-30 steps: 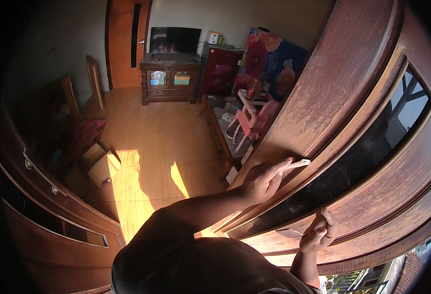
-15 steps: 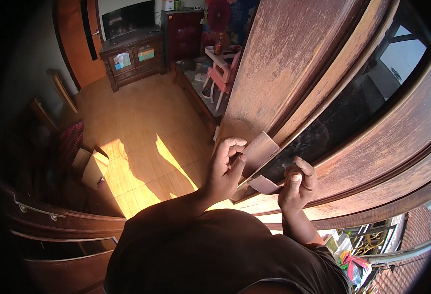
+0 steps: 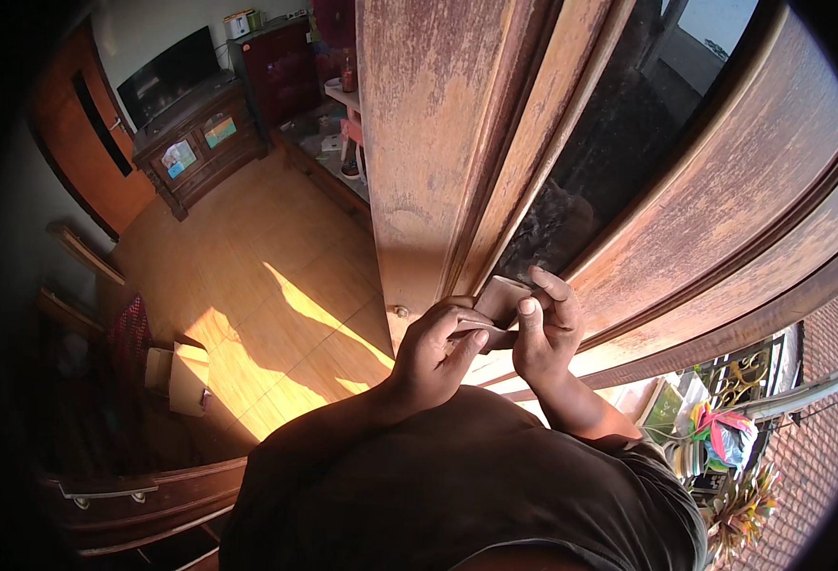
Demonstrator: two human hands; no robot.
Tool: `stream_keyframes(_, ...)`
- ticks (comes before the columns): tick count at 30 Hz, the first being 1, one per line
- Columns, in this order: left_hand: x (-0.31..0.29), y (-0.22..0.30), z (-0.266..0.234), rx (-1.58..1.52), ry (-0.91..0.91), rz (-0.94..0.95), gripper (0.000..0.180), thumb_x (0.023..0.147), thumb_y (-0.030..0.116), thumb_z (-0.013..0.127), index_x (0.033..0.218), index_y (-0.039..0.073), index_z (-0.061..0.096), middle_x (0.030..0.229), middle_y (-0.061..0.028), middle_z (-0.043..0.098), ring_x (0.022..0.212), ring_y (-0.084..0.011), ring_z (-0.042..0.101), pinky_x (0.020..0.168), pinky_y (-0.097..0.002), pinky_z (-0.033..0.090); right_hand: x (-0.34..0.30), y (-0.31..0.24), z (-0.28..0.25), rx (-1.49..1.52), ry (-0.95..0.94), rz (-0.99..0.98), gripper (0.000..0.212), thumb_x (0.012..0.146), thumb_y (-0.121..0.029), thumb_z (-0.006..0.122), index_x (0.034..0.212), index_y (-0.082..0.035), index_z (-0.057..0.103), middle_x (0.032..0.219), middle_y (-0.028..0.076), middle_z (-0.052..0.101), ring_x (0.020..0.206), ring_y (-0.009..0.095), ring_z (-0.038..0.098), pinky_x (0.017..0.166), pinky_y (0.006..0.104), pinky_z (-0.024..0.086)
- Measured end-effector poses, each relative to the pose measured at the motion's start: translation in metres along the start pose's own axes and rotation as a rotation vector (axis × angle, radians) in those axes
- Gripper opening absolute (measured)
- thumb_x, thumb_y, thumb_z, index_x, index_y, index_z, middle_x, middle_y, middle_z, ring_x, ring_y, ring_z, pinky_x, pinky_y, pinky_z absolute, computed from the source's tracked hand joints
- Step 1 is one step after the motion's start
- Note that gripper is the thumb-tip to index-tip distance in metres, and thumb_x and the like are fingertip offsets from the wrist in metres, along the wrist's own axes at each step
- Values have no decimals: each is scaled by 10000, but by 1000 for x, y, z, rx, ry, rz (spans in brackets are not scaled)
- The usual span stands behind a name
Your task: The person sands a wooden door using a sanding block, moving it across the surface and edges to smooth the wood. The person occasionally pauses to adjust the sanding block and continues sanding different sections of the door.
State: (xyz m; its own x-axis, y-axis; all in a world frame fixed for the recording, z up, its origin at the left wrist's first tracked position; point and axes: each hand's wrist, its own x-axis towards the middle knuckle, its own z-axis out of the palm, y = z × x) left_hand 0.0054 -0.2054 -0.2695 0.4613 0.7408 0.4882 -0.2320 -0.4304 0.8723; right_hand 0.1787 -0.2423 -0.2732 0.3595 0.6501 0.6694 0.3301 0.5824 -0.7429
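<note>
My two hands are close together in front of a worn wooden door or window frame (image 3: 438,114) with patchy varnish. Two small brown sheets that look like sandpaper, one upright piece (image 3: 501,299) and one flatter strip (image 3: 481,324), overlap between them. With thumb and fingers my left hand (image 3: 435,354) pinches sandpaper from the left. The fingers of my right hand (image 3: 547,338) are curled, thumb raised, gripping sandpaper from the right. Which hand grips which sheet is hard to tell where they overlap. Dark glass (image 3: 600,143) lies just beyond the fingers.
A second worn wooden panel (image 3: 704,209) curves along the right. Indoors are a tiled floor (image 3: 295,333), an opened cardboard box (image 3: 188,379), a wooden cabinet (image 3: 200,143) with a screen (image 3: 169,74) and an orange door (image 3: 86,143). Outside, a colourful plastic bag (image 3: 728,433) hangs near roof tiles.
My hands have come together, bringing the two sandpaper pieces from apart to overlapping. The view has turned, so the room and frame appear shifted to the left.
</note>
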Motion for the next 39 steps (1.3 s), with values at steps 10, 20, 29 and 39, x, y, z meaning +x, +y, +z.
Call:
stream_keyframes(10, 6, -20, 15, 130, -257, 11, 109, 931, 13, 660, 1025, -38, 641, 1016, -185, 643, 926, -313, 674, 806, -372, 532, -37, -13, -62, -74, -89, 415, 568, 929, -222, 787, 1399, 6, 563, 1085, 99, 640, 978, 181, 659, 897, 342, 530)
stream_keyframes(20, -2, -37, 52, 66, -395, -132, 88, 919, 23, 681, 985, -35, 682, 968, -159, 652, 928, -295, 685, 810, -370, 529, -62, -4, -99, 234, 308, 643, 217, 1033, -203, 667, 1059, 12, 654, 923, 22, 671, 859, 101, 588, 821, 275, 487)
stream_keyframes(29, -3, -58, 101, 323, -480, -45, 99, 937, 57, 649, 960, -39, 637, 949, -208, 677, 894, -377, 692, 786, -421, 535, -118, 6, -127, 27, 564, 756, 354, 978, -126, 735, 1292, -20, 610, 900, -45, 646, 853, 84, 601, 833, 230, 476)
stream_keyframes(39, -48, -73, 181, 303, -789, 174, 97, 892, 9, 648, 984, -19, 638, 999, -224, 679, 941, -422, 665, 803, -463, 530, -221, -59, -200, -201, 577, 818, 918, 914, 19, 678, 1651, -30, 132, 751, -12, 506, 1007, 134, 619, 1144, 367, 380)
